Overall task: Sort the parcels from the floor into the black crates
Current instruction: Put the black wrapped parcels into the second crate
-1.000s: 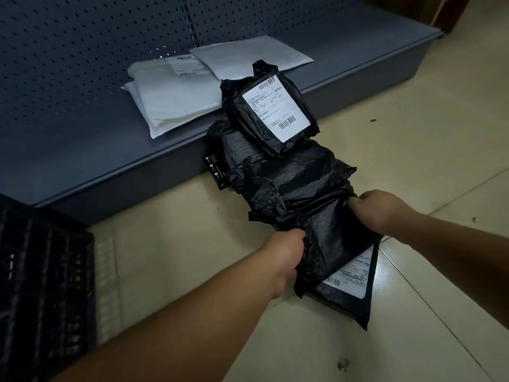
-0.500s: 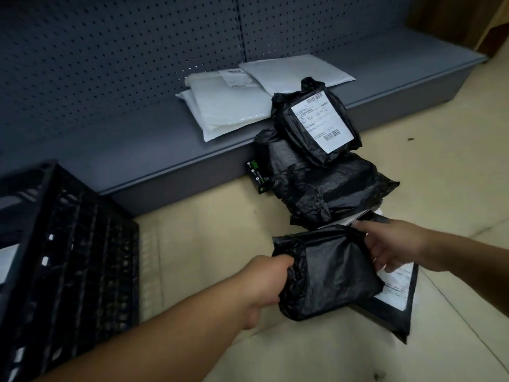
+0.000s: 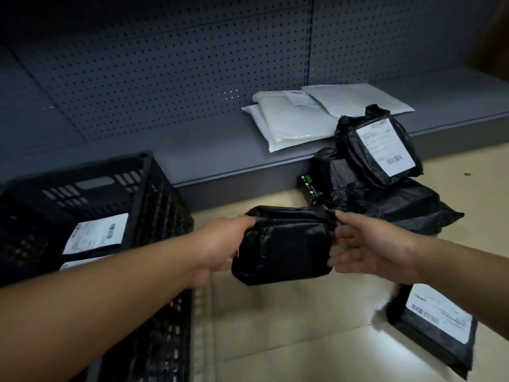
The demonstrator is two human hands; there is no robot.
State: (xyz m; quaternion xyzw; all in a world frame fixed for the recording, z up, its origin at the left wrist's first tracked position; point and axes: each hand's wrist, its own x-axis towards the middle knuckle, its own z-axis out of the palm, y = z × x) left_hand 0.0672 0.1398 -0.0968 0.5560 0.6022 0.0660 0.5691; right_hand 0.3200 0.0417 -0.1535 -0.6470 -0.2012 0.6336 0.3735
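At the left a black crate (image 3: pixel 154 188) stands on the floor (image 3: pixel 289 340) against the front edge of the grey shelf (image 3: pixel 192 150). Two parcels lie inside it, each showing a white label — one label (image 3: pixel 96 234) in full, the second (image 3: pixel 80 264) only as a strip beneath it.

The left forearm runs from the lower left corner of the view, over the crate's near wall, up to the left hand (image 3: pixel 217 248). Its fingers are curled round the left end of a black parcel (image 3: pixel 283 246), knuckles toward the camera. The parcel is held in the air above the floor, just right of the crate's right wall. It is a soft, wrinkled, glossy black bag, plump and roughly oblong, with no label on the side that shows.

The right hand (image 3: pixel 371 249) meets the parcel's right end with its fingers mostly straight and spread, thumb on the upper corner — touching rather than clasping.

On the shelf behind lie three white mailers (image 3: pixel 297 125), overlapping. On the floor against the shelf's front edge is a heap of black parcels (image 3: pixel 385 188); the top one bears a white label, and how many are beneath I cannot tell. One flat black parcel (image 3: pixel 438 332) with a label lies on the floor at the lower right.
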